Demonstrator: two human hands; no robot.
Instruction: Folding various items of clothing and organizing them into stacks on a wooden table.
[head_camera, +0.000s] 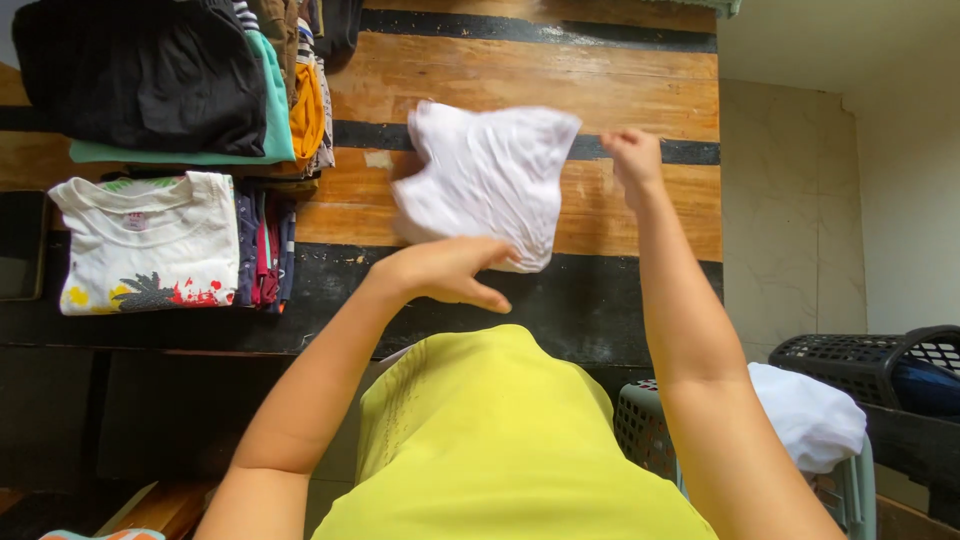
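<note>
The left hand (445, 272) lies flat, fingers together, on a crumpled white cloth (487, 180) on the striped wooden table (640, 95). The right hand (632, 160) pinches its edge. A folded white printed shirt (145, 245) with a small pink neck label lies well left.

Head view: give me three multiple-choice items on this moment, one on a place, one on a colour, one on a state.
1. Where does the folded printed tee lie?
A. On the table's left side, under the dark stack
B. In the basket
C. Under the right hand

2. What colour is the cloth being handled?
A. Black
B. White
C. Orange

3. How is the left hand placed?
A. Flat on the tee stack
B. Inside the basket
C. At the cloth's lower edge

Answers: 1 A, it sits at the left of the table, below the dark stack. 2 B, the cloth is plainly white. 3 C, its fingers meet the lower edge, while the right hand is at the upper right corner.
</note>
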